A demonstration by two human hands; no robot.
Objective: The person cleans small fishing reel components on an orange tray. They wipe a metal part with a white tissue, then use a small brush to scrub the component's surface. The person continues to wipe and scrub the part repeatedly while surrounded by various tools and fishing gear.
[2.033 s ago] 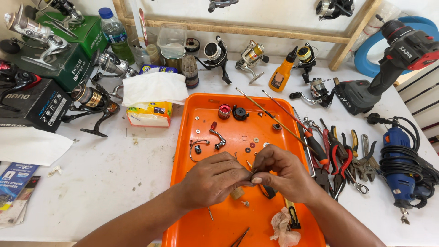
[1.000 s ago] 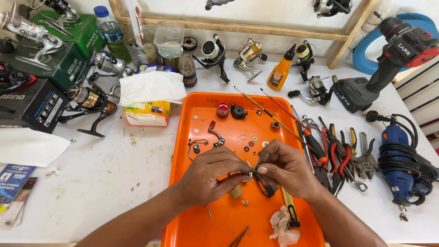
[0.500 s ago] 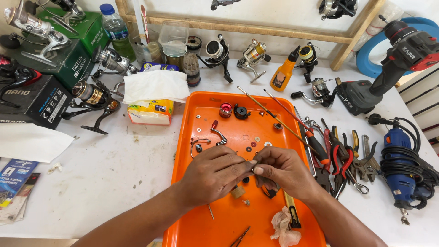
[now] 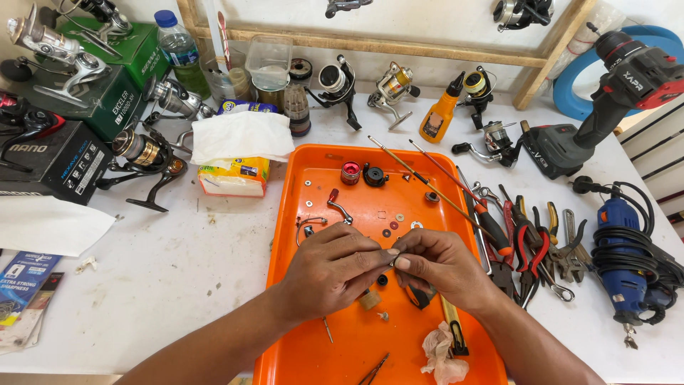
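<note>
The left hand rests low in the centre of the frame over the orange plastic tray, its fingers drawn together and pinched on a tiny dark metal part at the point where both hands meet. What kind of part it is cannot be told; it is mostly hidden by the fingertips. The right hand, just to the right, closes thumb and forefinger on the same small part from the other side.

To the far left of the bench lie boxed and loose spinning reels, and a white tissue pack sits just left of the tray. On the tray above the hands lie a red round knob, a black round cap, a chrome crank handle with red tip and scattered washers, so the reel looks taken apart, with the pieces not yet assembled. Right of the tray lie red-handled pliers and a blue rotary tool.
</note>
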